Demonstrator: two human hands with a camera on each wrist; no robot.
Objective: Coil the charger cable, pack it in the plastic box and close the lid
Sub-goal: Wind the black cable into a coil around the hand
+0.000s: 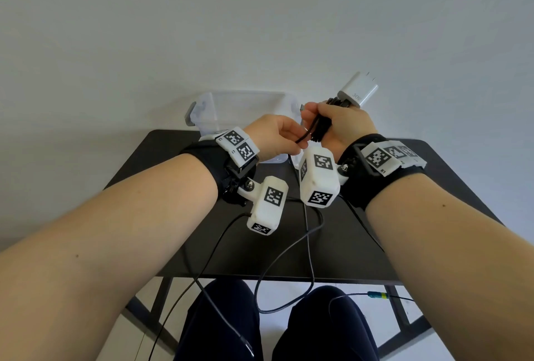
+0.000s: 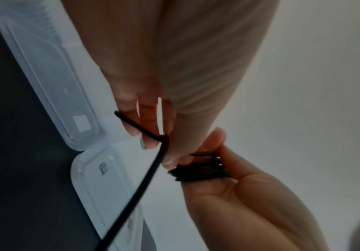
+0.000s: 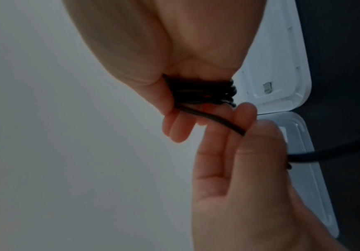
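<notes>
Plastic box (image 1: 248, 112) open on far edge of dark table (image 1: 361, 245), lid (image 2: 45, 76) flipped out flat beside the base; inside partly hidden by hands, contents can't tell. Above box, right hand (image 1: 338, 126) fist clamped round bundled loops of black charger cable (image 1: 318, 129), white charger plug (image 1: 359, 92) sticking up out of the fist. Left hand (image 1: 274, 138) just beside it, fingers pinching the loose cable strand. Rest of cable hangs down over table's near edge.
</notes>
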